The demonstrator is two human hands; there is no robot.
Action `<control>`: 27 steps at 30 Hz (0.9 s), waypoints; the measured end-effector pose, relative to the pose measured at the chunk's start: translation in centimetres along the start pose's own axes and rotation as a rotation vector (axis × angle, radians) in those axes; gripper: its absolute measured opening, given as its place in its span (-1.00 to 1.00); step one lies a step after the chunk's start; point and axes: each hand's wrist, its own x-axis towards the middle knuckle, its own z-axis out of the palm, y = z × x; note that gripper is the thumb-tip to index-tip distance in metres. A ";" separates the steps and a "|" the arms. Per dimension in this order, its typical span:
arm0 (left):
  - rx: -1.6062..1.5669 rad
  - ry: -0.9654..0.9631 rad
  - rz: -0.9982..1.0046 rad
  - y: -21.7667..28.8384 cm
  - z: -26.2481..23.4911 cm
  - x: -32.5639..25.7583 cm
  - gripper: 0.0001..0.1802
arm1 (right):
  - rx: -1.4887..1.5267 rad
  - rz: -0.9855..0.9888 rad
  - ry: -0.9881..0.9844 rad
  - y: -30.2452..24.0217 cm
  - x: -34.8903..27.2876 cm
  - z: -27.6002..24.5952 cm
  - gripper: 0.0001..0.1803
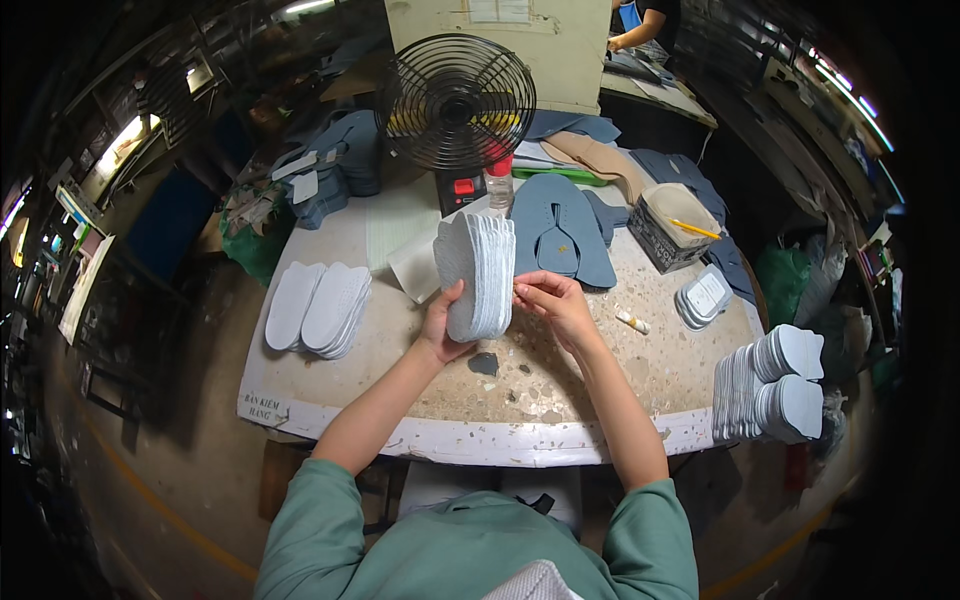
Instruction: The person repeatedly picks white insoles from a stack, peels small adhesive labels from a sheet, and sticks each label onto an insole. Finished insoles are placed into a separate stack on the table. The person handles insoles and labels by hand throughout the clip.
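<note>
A thick stack of light grey insoles [488,275] stands on edge above the middle of the table. My left hand [441,322] grips it from the left and below, the thumb on its face. At the stack's right edge my right hand [556,306] is closed in a pinch, thumb against forefinger, seemingly on the rim of an insole; the fingertips partly hide the spot. Just below the stack, a small dark grey scrap [483,363] lies on the table.
A black fan [457,103] stands at the back. Two piles of insoles [318,308] lie left; taller stacks [770,385] sit at the right edge. Blue-grey cut pieces [563,228], a box with a yellow pen [668,235] and a small white tube [632,320] are on the table [400,385].
</note>
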 end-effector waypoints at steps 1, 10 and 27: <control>-0.021 0.009 -0.001 0.0 0.1 0.0 -0.21 | -0.001 0.002 0.005 -0.2 -0.1 0.2 -0.75; 0.007 0.001 -0.002 0.5 0.4 -0.3 -0.19 | -0.076 0.066 -0.005 -0.3 0.0 0.3 -0.82; -0.058 -0.034 -0.031 -0.1 -0.6 0.1 -0.24 | 0.054 0.066 0.074 1.3 -0.1 0.9 -0.81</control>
